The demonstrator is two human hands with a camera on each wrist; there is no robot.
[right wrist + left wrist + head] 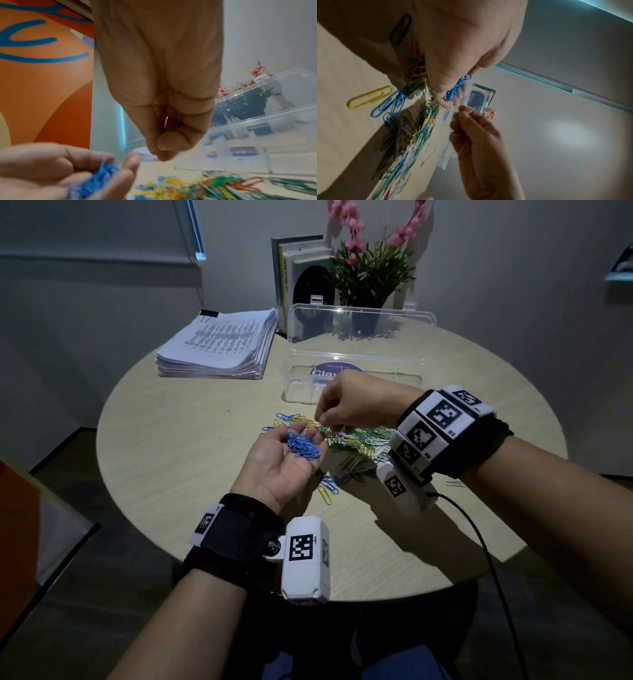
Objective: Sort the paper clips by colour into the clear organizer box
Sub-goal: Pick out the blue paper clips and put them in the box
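My left hand [274,470] is palm up over the round table, its fingers curled up round a heap of blue paper clips [303,445]; the same blue paper clips [455,90] show in the left wrist view. Just above and to the right, my right hand [342,409] hovers with its fingertips [163,155] pinched together; no clip shows between them. A mixed pile of green, yellow, blue and white clips [363,440] lies under both hands. The clear organizer box [298,392] stands right behind the pile with its lid [359,326] raised, partly hidden by my right hand.
A thick stack of printed papers [219,347] lies at the back left of the table. Books [298,275] and a potted plant with pink flowers [370,275] stand behind the box. Loose yellow and blue clips [327,491] lie toward me. A black cable [479,542] hangs from my right wrist.
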